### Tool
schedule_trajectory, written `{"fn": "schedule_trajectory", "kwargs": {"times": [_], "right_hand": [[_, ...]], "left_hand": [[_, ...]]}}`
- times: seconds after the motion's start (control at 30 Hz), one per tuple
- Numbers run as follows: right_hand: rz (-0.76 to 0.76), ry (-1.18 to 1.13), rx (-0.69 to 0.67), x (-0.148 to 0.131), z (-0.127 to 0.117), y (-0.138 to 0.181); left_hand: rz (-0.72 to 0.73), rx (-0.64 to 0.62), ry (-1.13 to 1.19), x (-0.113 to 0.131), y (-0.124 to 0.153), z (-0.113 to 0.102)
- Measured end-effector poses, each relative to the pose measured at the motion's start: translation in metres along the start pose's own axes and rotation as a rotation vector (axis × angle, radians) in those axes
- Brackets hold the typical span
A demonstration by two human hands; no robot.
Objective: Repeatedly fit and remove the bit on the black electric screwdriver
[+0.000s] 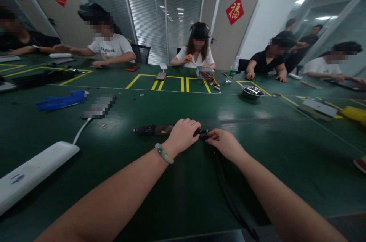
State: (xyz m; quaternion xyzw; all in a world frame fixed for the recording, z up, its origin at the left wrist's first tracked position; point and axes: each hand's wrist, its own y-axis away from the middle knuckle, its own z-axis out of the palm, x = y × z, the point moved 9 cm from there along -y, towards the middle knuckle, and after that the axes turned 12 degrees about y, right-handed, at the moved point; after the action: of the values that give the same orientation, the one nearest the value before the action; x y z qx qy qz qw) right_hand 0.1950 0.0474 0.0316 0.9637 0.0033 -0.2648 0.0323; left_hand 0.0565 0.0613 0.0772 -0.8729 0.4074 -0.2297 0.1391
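An electric screwdriver [154, 130] lies on the green table in front of me, its tip pointing left. My left hand [184, 132] is wrapped round its rear part, a bangle [164, 153] on the wrist. At the tool's right end, my right hand [223, 141] pinches a small dark connector [203, 133] between thumb and fingers. A black cable [225, 184] runs from near the right hand down over the table's front edge. My fingers partly hide the joint between the tool and the connector.
On the left are a white power bank [37, 175] cabled to a phone [98, 107], and a blue glove [61, 100]. Farther off stand a metal bowl [253, 92], a water bottle [232, 71] and a box with coloured wires [208, 76]. Several people sit across the table.
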Motion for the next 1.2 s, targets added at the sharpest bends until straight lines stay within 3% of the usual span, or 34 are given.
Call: {"fn": "schedule_trajectory", "kwargs": {"times": [0.43, 1.2], "right_hand": [[-0.051, 0.133, 0.174, -0.016, -0.014, 0.010], [-0.084, -0.015, 0.039, -0.005, -0.005, 0.007]], "left_hand": [[0.076, -0.018, 0.108, 0.002, 0.005, -0.003], [0.009, -0.053, 0.069, 0.016, 0.013, -0.005]]}}
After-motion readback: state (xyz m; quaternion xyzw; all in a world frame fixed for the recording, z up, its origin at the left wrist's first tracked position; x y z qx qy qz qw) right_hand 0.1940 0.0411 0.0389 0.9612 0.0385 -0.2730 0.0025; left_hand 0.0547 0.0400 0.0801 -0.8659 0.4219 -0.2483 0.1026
